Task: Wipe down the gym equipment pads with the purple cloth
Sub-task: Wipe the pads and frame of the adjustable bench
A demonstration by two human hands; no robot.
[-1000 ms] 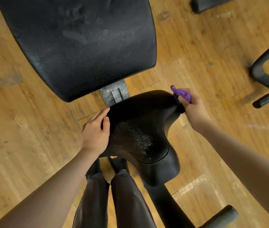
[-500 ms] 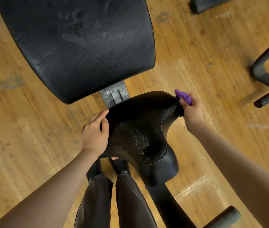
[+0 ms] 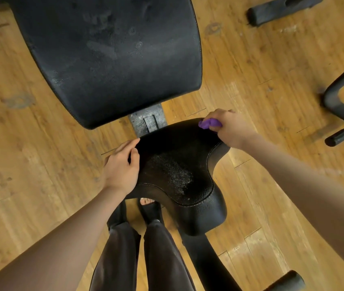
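Now the right hand is clamping its grip on the bunched purple cloth, pressing it against the far right edge of the black seat pad. Left hand is resting on the seat pad's left edge, fingers relaxed and apart, thumb lying on top; the big back pad is sitting just beyond the seat pad, above the wooden floor.

Found no readable text, label, brand, number or sign anywhere in the head view.
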